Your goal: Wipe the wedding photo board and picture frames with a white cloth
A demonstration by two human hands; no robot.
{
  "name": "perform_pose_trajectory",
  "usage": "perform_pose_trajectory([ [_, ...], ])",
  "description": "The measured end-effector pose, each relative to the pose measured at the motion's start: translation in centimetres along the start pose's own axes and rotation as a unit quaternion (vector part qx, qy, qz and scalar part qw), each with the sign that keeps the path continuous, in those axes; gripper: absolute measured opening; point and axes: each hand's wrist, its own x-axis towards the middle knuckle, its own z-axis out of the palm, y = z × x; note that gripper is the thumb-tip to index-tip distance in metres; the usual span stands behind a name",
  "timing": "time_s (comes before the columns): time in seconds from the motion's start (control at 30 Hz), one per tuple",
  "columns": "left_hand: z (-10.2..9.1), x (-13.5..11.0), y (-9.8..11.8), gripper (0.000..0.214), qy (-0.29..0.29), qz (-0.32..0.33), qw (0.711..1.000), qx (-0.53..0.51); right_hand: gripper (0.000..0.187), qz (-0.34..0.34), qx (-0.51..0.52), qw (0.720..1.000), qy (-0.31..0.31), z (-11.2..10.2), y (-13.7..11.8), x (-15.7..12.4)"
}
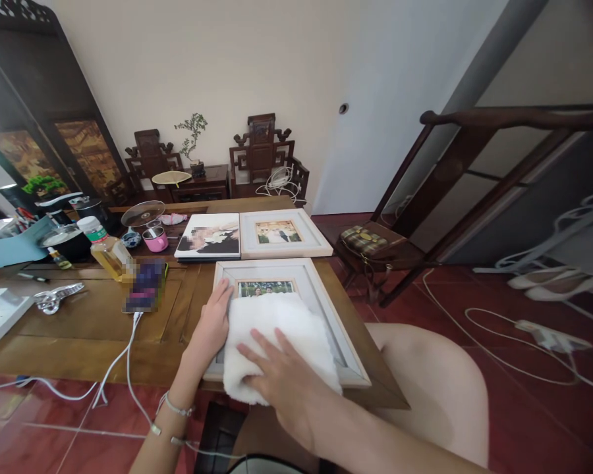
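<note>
A light wooden picture frame (326, 309) lies on the near right part of the wooden table, a photo (261, 288) showing at its upper middle. Over its lower part is spread a folded white fluffy cloth (296, 322), which hides some of the photo and glass. My right hand (281, 372) rests on the cloth with its fingers spread. At the frame's left edge lies my left hand (215, 322), its fingers stretched out along the rim. Behind are a second frame (316, 240) and a photo panel (207, 237), side by side.
Left on the brown table (178, 316) are a phone (145, 286) with a white cable, a bottle (106, 250), a pink mug (155, 238), a silver hair claw (56, 297) and a power strip (2, 316). A pale chair (435, 382) stands at the right corner.
</note>
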Motion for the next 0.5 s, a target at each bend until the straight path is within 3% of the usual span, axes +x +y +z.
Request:
perform_pose_trajectory([
  [0.1,0.0,0.0,-0.3,0.059,0.006,0.014,1.0,-0.007,0.053,0.026,0.018,0.999,0.037,0.6,1.6,-2.8],
  [0.3,0.1,-0.1,-0.1,0.061,-0.001,0.014,1.0,-0.006,0.06,0.094,0.009,0.988,0.119,3.9,6.8,-9.6],
  [0.4,-0.3,-0.1,0.4,0.064,-0.042,-0.01,0.999,0.024,0.056,0.079,0.009,0.986,0.144,4.4,8.7,-11.1],
  [0.5,-0.6,-0.2,1.0,0.065,-0.084,-0.039,0.994,0.052,0.056,0.079,0.0,0.979,0.188,3.8,10.5,-10.5],
])
